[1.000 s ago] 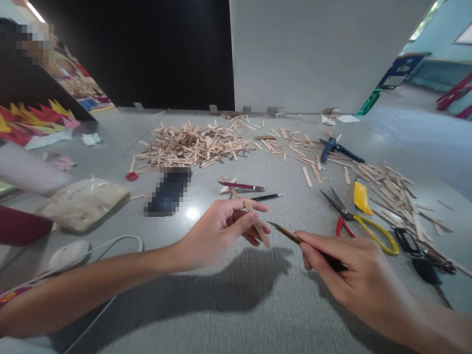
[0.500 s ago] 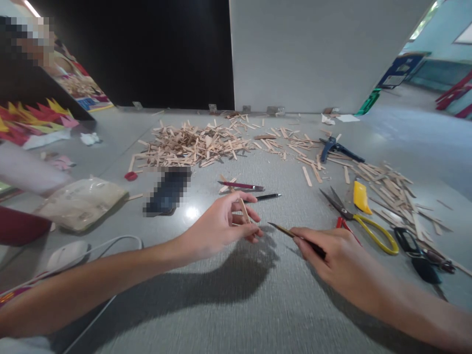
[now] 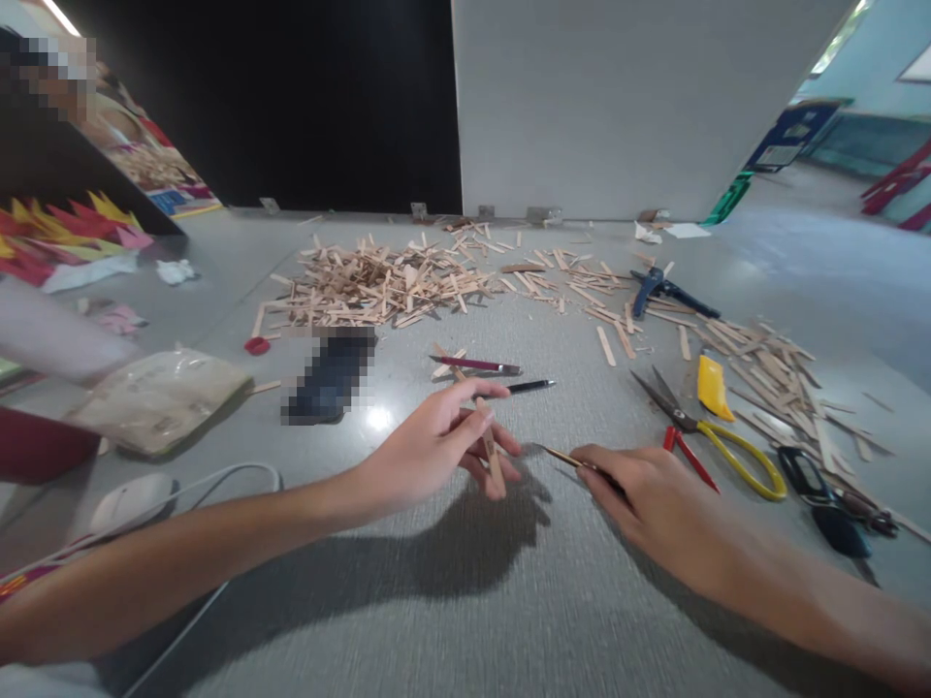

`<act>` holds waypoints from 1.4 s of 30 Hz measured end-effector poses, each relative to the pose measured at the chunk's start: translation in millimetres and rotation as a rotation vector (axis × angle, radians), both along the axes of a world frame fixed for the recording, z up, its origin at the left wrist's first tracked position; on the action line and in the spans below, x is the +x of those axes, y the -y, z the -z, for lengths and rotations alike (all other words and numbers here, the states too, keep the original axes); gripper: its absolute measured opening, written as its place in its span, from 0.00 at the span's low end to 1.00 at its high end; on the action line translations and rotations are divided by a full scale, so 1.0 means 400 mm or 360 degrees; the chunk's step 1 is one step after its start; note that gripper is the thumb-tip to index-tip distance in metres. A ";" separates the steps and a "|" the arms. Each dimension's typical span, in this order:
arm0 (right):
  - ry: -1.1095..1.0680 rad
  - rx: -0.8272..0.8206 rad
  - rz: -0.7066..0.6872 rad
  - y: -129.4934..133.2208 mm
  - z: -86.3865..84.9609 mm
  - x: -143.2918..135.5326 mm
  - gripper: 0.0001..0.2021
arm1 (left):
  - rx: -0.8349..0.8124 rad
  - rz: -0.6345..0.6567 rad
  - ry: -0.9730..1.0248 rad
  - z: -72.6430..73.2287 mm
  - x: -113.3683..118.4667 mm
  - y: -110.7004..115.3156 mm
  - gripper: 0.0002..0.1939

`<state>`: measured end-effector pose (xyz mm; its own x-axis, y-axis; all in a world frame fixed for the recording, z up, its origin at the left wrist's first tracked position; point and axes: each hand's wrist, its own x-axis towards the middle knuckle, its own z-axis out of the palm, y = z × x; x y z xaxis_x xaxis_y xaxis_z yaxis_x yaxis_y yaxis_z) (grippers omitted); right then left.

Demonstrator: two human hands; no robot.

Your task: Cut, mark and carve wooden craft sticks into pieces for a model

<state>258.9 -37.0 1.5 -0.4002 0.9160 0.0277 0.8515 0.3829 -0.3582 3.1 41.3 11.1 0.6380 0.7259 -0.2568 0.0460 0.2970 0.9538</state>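
Observation:
Near the middle of the table my left hand (image 3: 455, 436) holds a short wooden craft stick (image 3: 492, 452) between thumb and fingers, the stick slanting down across the fingertips. My right hand (image 3: 629, 494) is closed around a slim craft knife (image 3: 563, 456), its pointed blade aimed left toward the stick but apart from it. Most of the knife's handle is hidden in the fist. Just beyond my left hand lie a dark red pen-like craft knife (image 3: 476, 364) and a black pen (image 3: 532, 386).
A heap of cut craft sticks (image 3: 378, 281) lies at the back, more sticks (image 3: 789, 378) at right. Yellow-handled scissors (image 3: 742, 460), a yellow cutter (image 3: 714, 386) and blue clippers (image 3: 655, 291) lie right. A phone (image 3: 331, 376), plastic bag (image 3: 167, 397) and white mouse (image 3: 135, 499) are left.
The craft stick has turned in my left hand, its lower end now reaching below the fingers, and the thumb has moved up. The right hand with the knife has barely shifted.

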 end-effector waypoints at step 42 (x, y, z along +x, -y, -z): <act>-0.0019 0.0776 -0.0629 0.047 0.015 -0.092 0.18 | -0.0526 0.0544 0.0204 0.067 0.019 0.098 0.38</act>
<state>221.9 -55.8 -4.7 -0.7032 0.5799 0.4114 0.6094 0.7897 -0.0714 10.6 2.3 -15.7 0.8670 0.3624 -0.3419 0.0820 0.5730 0.8154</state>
